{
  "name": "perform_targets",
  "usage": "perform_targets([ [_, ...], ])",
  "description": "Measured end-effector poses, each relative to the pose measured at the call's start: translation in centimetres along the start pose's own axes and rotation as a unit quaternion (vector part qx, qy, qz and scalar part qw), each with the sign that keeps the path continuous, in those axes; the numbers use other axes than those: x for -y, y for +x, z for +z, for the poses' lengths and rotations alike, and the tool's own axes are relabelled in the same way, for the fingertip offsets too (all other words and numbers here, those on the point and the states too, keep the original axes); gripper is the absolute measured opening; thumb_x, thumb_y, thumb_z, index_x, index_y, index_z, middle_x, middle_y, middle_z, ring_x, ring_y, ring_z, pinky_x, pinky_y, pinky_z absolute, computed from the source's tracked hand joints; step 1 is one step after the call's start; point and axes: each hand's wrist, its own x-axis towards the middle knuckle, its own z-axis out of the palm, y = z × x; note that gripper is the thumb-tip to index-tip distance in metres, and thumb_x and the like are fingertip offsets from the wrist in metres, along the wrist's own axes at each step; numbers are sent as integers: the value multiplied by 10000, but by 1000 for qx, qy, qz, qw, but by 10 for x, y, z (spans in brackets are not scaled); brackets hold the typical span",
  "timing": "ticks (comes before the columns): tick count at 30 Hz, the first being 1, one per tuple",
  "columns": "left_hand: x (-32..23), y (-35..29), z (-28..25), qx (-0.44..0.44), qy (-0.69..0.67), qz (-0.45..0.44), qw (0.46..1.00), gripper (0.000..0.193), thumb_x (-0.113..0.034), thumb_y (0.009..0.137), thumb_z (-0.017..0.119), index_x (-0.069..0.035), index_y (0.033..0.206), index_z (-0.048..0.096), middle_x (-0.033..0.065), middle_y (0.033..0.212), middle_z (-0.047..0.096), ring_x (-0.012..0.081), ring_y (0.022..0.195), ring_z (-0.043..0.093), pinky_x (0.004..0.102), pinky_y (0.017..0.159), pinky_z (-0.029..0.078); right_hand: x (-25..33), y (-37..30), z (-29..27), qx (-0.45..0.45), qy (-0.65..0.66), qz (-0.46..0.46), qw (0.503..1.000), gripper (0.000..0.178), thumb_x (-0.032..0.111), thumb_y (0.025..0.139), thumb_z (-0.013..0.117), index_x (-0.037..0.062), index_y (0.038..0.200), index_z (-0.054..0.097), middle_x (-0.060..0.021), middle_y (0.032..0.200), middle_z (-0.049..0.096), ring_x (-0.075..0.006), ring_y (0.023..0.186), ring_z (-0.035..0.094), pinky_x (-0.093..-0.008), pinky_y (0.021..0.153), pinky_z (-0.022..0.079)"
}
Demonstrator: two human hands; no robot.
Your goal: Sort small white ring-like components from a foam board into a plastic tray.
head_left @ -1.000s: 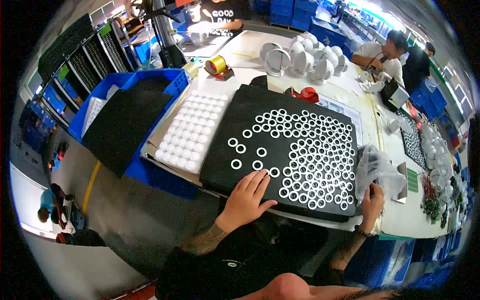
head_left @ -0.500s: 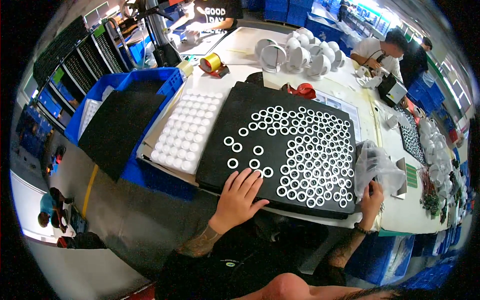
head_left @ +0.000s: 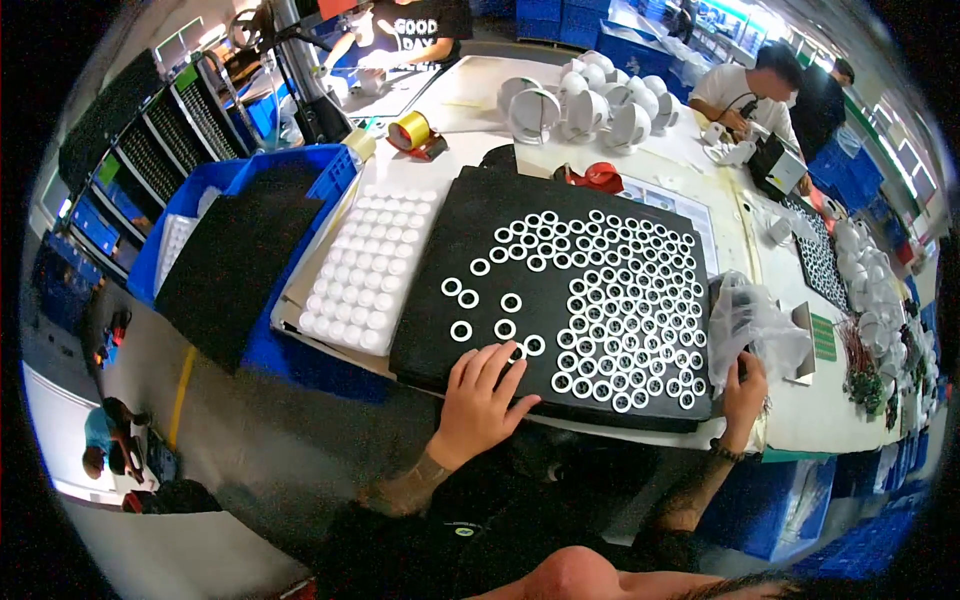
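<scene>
My left hand [head_left: 482, 402] lies on the front edge of a black foam board [head_left: 430, 335], fingers stretched out and the thumb apart. Its fingertips touch or nearly touch a white ring [head_left: 516, 353] with a dark centre. Many more such rings [head_left: 630, 330] lie flat on the board, packed closely on the right and scattered on the left. Off the board's right edge, my right hand [head_left: 744, 398] is closed, with thumb and fingers together against a clear plastic bag [head_left: 750, 320]. What those fingers hold is hidden.
Left of the board stands a tray of white round caps [head_left: 365, 265], beside a blue crate [head_left: 330, 170] with a black sheet [head_left: 235, 270] over it. A tape dispenser [head_left: 412, 133], red tool [head_left: 597, 177] and white lamp housings [head_left: 590, 105] are behind. Co-workers sit across the table.
The whole view has shifted slightly. My left hand stays on the board's front edge, and my right hand remains at the plastic bag with little visible movement.
</scene>
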Motion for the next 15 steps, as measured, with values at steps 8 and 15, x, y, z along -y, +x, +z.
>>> perform_targets([
  [8, -9, -17, 5, -42, 18, -43, 998, 543, -407, 964, 698, -97, 1401, 610, 148, 1454, 554, 370, 1351, 498, 526, 1115, 391, 18, 1, -4, -16, -11, -12, 1000, 173, 85, 940, 662, 12, 1090, 708, -187, 1022, 711, -389, 934, 684, -454, 829, 538],
  [15, -5, 0, -4, 9, 47, -6, 999, 568, -466, 942, 710, -137, 1396, 624, 155, 1426, 556, 353, 1302, 510, 525, 1099, 397, 14, -2, -3, -37, 18, -27, 999, 173, 112, 941, 683, 13, 1079, 715, -191, 1018, 707, -383, 900, 685, -446, 808, 544],
])
